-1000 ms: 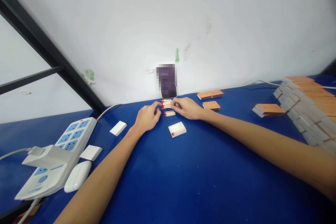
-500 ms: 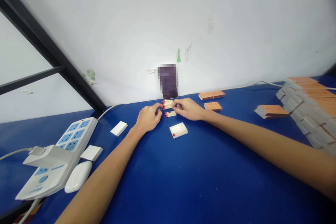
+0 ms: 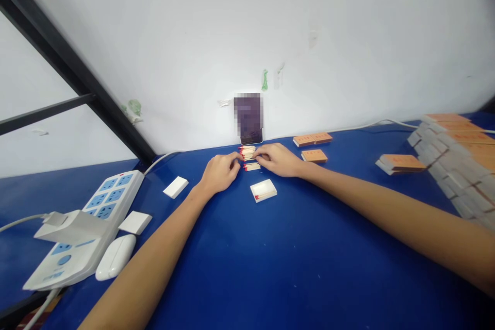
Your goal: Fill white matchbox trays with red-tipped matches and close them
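Note:
Far out on the blue table (image 3: pixel 270 268), both my hands meet at a small pile of red-tipped matches (image 3: pixel 247 152). My left hand (image 3: pixel 218 172) has its fingers curled, the fingertips pinching the left ends of the matches. My right hand (image 3: pixel 279 159) presses its bent fingers on the right ends. A smaller bunch of matches (image 3: pixel 251 166) lies just below, between the hands. An open white match tray (image 3: pixel 263 190) with a few matches in it sits nearer to me.
A dark phone (image 3: pixel 249 121) leans on the white wall. Orange matchboxes (image 3: pixel 312 139) lie right of it, with a large stack (image 3: pixel 456 157) at far right. At left sit a white power strip (image 3: pixel 88 221), a white earbud case (image 3: pixel 115 257) and white trays (image 3: pixel 176 187).
Both hands stay on the match pile with only slight finger movement. The view has shifted a little.

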The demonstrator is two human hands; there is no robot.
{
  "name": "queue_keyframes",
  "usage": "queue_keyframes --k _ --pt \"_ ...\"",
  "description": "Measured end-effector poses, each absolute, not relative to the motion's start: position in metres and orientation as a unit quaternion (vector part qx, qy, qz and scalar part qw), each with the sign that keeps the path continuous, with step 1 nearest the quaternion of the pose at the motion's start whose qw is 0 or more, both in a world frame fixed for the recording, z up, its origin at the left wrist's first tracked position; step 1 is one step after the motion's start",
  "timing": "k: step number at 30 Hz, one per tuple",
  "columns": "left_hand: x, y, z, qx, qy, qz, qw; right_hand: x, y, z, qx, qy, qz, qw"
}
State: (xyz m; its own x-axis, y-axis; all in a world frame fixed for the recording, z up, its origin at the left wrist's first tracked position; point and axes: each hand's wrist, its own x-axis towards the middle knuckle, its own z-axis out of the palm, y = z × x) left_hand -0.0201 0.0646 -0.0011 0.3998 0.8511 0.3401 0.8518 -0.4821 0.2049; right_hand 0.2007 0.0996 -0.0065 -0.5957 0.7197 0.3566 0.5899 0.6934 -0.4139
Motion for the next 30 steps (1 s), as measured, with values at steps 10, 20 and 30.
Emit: queue_keyframes --k 10,20,30 --pt "-0.0207 0.0653 -0.0009 -0.844 -0.496 -0.204 -0.011 0.2007 0.0966 -0.0049 -0.368 -0.890 0.117 0.244" --pt "-0.0202 0.0642 0.0009 -0.855 -0.486 -0.181 -0.019 0.2011 0.0970 -0.0055 -0.370 -0.896 0.097 0.225" --pt "-0.0209 0.0663 0.0004 -0.865 -0.462 -0.192 -0.028 0.2017 0.0954 -0.0059 -0.361 -0.896 0.100 0.237"
